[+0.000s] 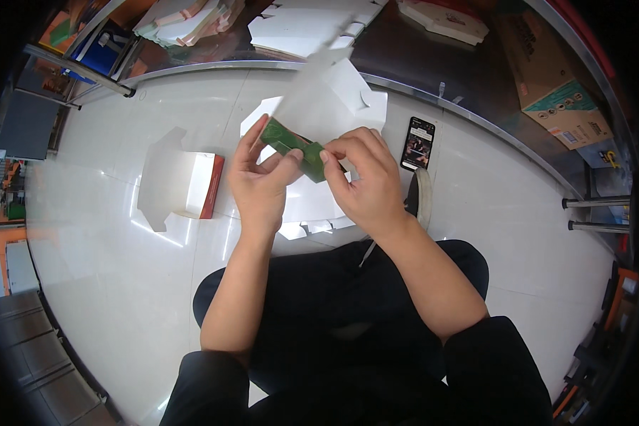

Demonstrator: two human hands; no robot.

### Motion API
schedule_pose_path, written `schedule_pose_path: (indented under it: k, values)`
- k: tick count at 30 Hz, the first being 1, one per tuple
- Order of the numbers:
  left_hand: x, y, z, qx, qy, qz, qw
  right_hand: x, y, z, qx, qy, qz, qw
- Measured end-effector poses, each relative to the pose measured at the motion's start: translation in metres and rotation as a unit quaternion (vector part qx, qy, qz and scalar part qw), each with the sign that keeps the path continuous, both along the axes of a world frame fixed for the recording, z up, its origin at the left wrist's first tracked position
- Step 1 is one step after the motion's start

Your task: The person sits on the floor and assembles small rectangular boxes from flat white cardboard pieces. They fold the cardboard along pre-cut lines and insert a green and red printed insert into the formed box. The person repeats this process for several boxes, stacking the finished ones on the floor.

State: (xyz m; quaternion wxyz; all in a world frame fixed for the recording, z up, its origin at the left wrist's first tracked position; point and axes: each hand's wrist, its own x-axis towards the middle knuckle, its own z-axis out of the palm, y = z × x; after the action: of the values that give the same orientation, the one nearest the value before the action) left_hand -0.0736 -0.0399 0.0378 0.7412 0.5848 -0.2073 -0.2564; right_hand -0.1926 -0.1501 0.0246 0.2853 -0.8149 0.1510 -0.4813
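Between my hands is a partly folded cardboard box [282,138], green on its outer wall and white inside, with its lid flap raised and blurred. My left hand [261,186] grips the green wall at its left end, thumb pressed on the front. At the right end, the thumb and fingers of my right hand [366,174] pinch the corner of that wall. Under the box lie flat white cardboard blanks [312,206] on the floor, partly hidden by my hands. To the left stands another box [204,186], white inside with a red side, its lid open.
A phone [418,144] with a lit screen lies right of my hands, by a shoe [424,195]. Beyond, a metal shelf [227,65] holds stacked flat cardboard [291,32], folded boxes [444,20] and a brown carton [547,78]. Grey panels [50,348] line the lower left.
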Motion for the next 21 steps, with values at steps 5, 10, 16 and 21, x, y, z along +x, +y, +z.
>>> schedule_pose_path:
  k: [5,10,16,21]
  values:
    - [0.002,0.001,-0.001,0.037,-0.089,-0.014,0.995,-0.004,0.007,0.000,0.140,0.012,0.029,0.990]
    - [0.005,0.001,0.002,0.066,-0.108,-0.028,0.992,-0.007,0.008,0.002,0.170,0.014,0.039,0.985]
    - [0.011,0.005,0.011,0.097,-0.154,-0.089,0.979,-0.005,0.010,0.005,0.348,0.044,0.050,0.935]
    - [0.026,0.014,0.013,0.127,-0.352,-0.167,0.912,-0.008,-0.006,0.001,0.439,0.022,0.125,0.890]
